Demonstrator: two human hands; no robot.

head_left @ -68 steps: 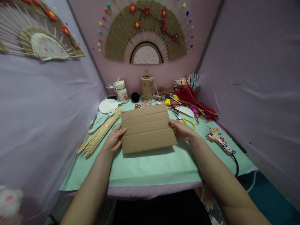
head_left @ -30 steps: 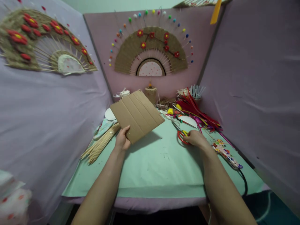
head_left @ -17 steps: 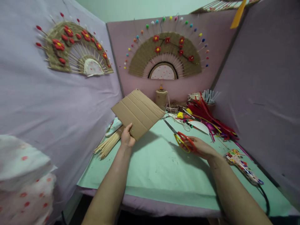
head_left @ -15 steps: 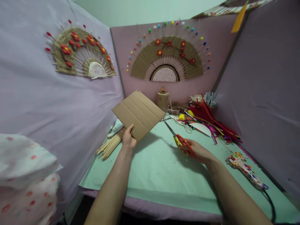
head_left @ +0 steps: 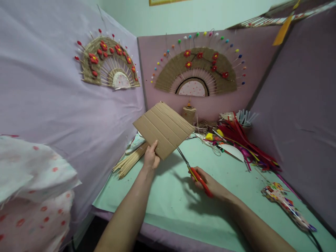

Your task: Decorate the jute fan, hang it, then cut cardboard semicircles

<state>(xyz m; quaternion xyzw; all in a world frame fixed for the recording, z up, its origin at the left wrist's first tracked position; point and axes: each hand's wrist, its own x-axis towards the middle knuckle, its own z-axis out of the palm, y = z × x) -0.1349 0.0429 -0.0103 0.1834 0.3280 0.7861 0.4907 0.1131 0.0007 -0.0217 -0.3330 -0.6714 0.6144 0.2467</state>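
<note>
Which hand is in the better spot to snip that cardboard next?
The right hand, I think: it holds the scissors, and their blades point up toward the edge of the cardboard. The left hand is busy gripping the cardboard near its bottom corner.

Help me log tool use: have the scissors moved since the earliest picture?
Yes. The scissors lay in front of the white half-disc; against it they have moved leftward and lower in the view, toward the cardboard.
</note>
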